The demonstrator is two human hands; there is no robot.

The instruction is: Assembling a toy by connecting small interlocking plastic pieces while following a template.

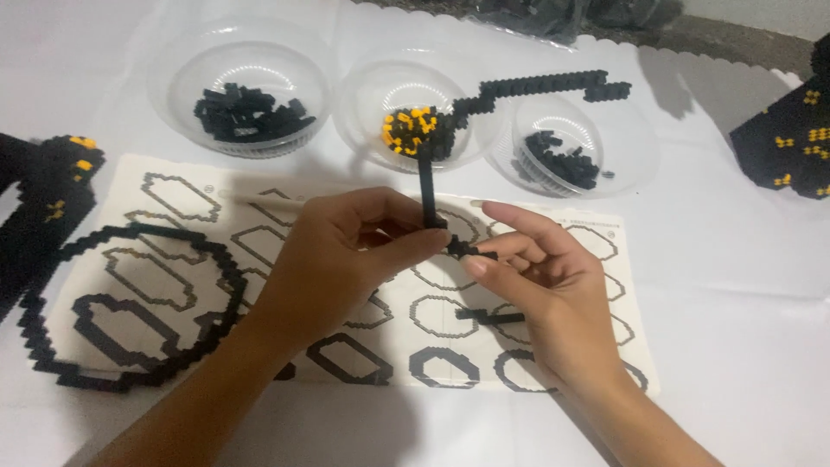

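Brick strip (430, 186), black, thin, upright at frame ctr over instruction sheet (346, 277). Left hand (337, 259): grip closed on strip base. Right hand (536, 277): fingertips pinch small black piece (462, 248) at strip's 4 o'clock. Advice: brace base, press square. Bowls (406, 112) at 12 o'clock.

White scallop-edged tablecloth (735, 259) covers table; dark floor (692, 35) beyond.

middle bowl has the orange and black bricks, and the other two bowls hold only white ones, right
Not quite. In the head view the middle bowl does hold orange and black bricks, but the left bowl and right bowl hold only black ones, not white.
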